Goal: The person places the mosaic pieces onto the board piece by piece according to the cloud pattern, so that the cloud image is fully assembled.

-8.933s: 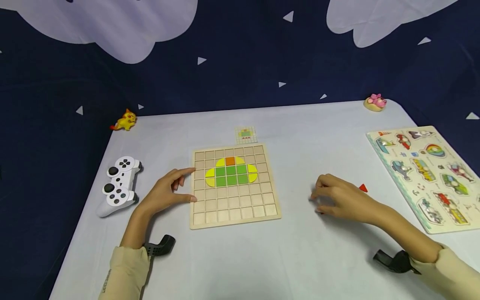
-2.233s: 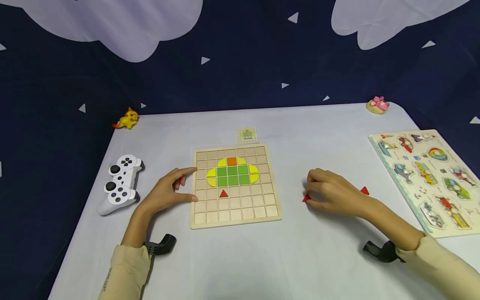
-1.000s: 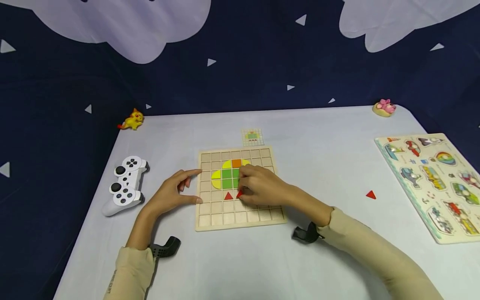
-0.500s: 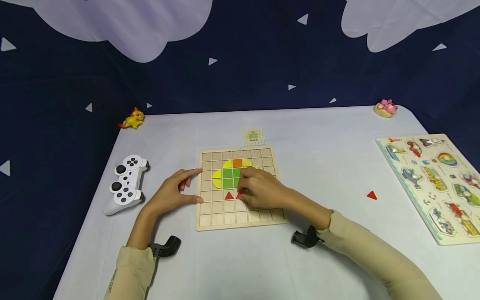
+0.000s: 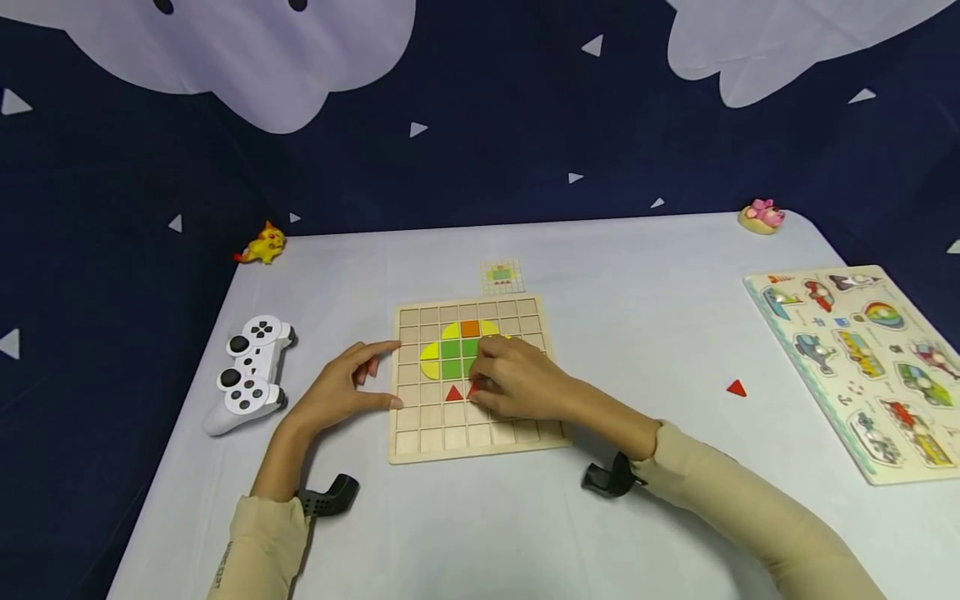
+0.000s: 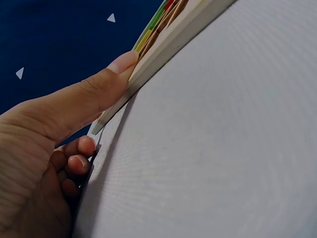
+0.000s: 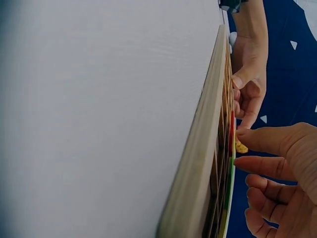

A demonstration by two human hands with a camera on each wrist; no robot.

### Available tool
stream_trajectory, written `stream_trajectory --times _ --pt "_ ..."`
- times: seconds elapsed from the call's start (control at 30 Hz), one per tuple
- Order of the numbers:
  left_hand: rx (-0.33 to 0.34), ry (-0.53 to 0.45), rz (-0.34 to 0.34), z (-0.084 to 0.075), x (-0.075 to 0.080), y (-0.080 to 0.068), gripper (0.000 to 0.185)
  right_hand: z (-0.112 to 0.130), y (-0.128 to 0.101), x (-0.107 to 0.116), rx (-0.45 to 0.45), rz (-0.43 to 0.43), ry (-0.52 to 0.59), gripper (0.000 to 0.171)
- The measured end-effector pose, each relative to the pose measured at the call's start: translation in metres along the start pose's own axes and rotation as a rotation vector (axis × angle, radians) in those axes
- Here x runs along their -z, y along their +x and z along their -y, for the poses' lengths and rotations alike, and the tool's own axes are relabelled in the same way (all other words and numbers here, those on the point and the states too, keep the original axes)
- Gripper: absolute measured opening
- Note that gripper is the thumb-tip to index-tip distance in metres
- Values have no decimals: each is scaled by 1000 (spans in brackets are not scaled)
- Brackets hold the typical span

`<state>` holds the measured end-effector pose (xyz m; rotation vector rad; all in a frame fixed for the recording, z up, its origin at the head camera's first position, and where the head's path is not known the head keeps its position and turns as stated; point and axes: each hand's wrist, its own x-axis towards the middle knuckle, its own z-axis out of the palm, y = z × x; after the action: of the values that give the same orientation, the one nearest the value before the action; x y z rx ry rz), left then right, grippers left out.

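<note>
The square wooden grid board [image 5: 420, 442] carries green squares [image 5: 452, 369], an orange square [image 5: 469, 328] and yellow rounded pieces [image 5: 430, 361]. My left hand [image 5: 341, 387] touches the board's left edge with thumb and index finger spread; in the left wrist view the thumb [image 6: 94, 91] lies over the rim. Over the board's middle, my right hand [image 5: 521, 379] pinches a red triangle [image 5: 472, 390], partly hidden by the fingers. Left of it, another red triangle [image 5: 453, 394] lies in a cell. In the right wrist view the right fingertips [image 7: 242, 161] are right at the board's surface.
A loose red triangle [image 5: 737, 388] lies on the white table to the right. Behind the board is a small pattern card [image 5: 502, 276]. A white game controller [image 5: 251, 375] and yellow figurine [image 5: 264, 244] are left; a vehicle puzzle board [image 5: 855, 367] and pink figurine [image 5: 762, 217] are right.
One red triangle has come onto the board. My right hand then picked up another from the table and carried it left to the cell beside the first. The left hand has kept its place.
</note>
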<state>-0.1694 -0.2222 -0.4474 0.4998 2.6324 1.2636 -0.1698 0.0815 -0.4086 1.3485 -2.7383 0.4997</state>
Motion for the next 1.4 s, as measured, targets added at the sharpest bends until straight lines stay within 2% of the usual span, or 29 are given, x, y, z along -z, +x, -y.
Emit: stream_trajectory --times 0.17,0.33,0.53,0.63,0.77,1.0,1.4 --pt "5 -2 -1 -1 -2 0 79 -2 -11 5 -20 -6 -27 16" --pt "14 -4 -5 1 -2 0 80 -10 -33 15 -52 -25 -50 21" --pt "29 2 0 0 0 -1 80 -31 -70 34 -142 -30 -47 27" --pt "30 2 -5 -1 1 -2 79 -44 -91 45 -204 -21 -73 28" --pt "28 -2 -9 -2 3 -3 80 -62 -120 57 -258 -48 -117 27" --pt "28 3 -6 -1 1 -3 81 -87 -169 70 -309 -123 -199 27" --pt "22 1 -1 -3 0 -1 81 -112 -228 87 -383 -112 -293 29"
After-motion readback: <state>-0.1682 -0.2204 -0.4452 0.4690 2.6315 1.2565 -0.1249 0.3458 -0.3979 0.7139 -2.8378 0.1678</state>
